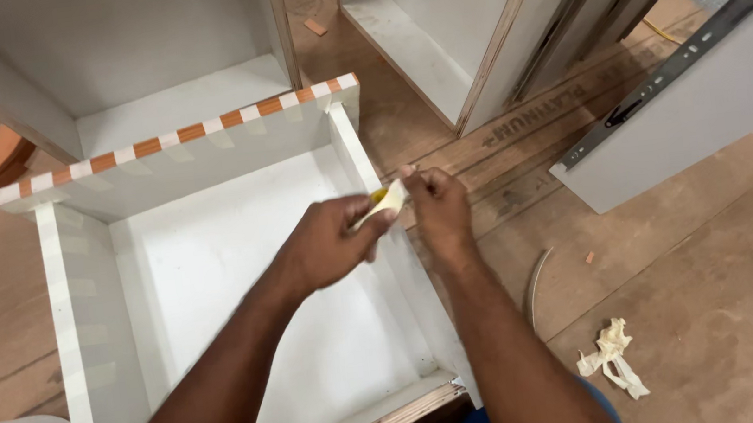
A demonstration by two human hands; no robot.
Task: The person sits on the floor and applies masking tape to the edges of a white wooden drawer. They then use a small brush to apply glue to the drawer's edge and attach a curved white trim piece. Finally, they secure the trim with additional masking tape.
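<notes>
Apparently midway, both the left hand [328, 240] and right hand [436, 205] pinch a tape strip [382, 203] at frame centre above the white drawer box [78, 299], whose rear edge is already taped, the right wall still bare.

The drawer box [213, 257] is smooth, matt white laminate over plywood, its raw layered edge showing at the front. The masking tape [387, 201] is thin, pale, crinkled paper. The floor sheet [703, 298] is matt brown board. The drawer slide [686, 53] is dull grey metal.
</notes>
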